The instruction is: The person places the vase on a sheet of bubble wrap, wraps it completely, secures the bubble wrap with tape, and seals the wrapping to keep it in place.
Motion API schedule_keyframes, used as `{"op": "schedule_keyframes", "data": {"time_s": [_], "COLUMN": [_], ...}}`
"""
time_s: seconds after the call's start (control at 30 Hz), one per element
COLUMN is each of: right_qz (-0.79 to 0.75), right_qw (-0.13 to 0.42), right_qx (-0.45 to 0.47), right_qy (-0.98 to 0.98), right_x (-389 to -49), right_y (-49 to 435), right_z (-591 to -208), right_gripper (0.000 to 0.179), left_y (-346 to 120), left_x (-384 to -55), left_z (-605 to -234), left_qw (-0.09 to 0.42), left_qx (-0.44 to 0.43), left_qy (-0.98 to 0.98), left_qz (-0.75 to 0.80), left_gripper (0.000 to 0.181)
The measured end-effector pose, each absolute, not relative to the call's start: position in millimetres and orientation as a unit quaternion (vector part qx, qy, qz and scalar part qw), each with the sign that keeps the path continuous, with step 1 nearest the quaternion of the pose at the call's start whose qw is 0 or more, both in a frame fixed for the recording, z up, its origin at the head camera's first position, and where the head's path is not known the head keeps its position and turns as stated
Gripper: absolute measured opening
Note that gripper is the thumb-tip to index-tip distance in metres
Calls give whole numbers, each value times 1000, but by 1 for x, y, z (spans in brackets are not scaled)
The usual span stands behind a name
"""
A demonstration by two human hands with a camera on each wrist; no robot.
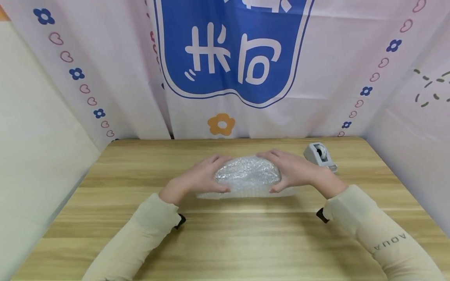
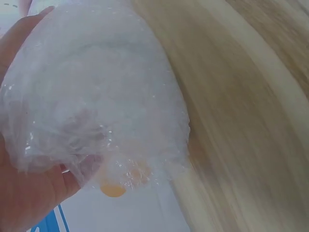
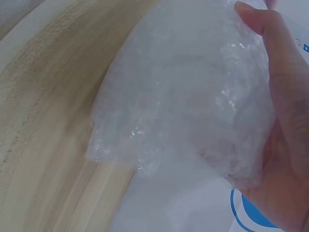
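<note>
A rounded bundle of clear bubble wrap (image 1: 247, 173) is gripped between both hands over the middle of the table. My left hand (image 1: 202, 175) curls round its left end, thumb toward me and fingers over the far side. On the right end, my right hand (image 1: 293, 169) holds it the same way. Loose wrap spreads out flat along the near lower edge. In the left wrist view the bubble wrap (image 2: 96, 92) looks cloudy and crinkled, and what lies inside is hidden. The right wrist view shows the bubble wrap (image 3: 183, 96) hanging past the palm at the open end.
A grey tape dispenser (image 1: 320, 156) with a roll stands at the table's back right, just beyond my right wrist. The wooden table (image 1: 225, 242) ends at the back against a printed cloth (image 1: 299, 121). White cloth walls flank both sides.
</note>
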State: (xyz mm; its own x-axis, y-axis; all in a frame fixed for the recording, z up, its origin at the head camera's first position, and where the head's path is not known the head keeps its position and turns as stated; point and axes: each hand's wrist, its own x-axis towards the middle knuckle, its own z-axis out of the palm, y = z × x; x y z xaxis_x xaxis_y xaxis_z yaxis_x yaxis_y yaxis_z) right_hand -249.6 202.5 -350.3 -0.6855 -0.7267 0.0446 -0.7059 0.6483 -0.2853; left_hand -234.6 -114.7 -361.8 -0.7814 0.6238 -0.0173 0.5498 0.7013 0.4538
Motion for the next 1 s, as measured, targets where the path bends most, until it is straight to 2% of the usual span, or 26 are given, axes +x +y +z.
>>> {"op": "schedule_keyframes", "data": {"time_s": [0.2,0.4,0.73,1.0], "right_qz": [-140,-140,-197,-218], "right_qw": [52,78,231,285], "right_qx": [-399,-405,-373,-348], "right_qy": [905,900,877,866], "right_x": [-252,-256,-269,-277], "right_y": [204,205,201,201], "right_z": [-351,-348,-335,-337], "right_gripper": [110,110,109,106], "left_y": [-117,-119,-126,-130], "left_x": [-236,-236,-245,-246], "left_z": [-365,-359,-360,-363], "left_qw": [92,116,194,211], "left_qx": [329,330,297,269], "left_qy": [914,907,888,887], "left_qz": [218,236,294,312], "left_gripper": [104,100,97,94]}}
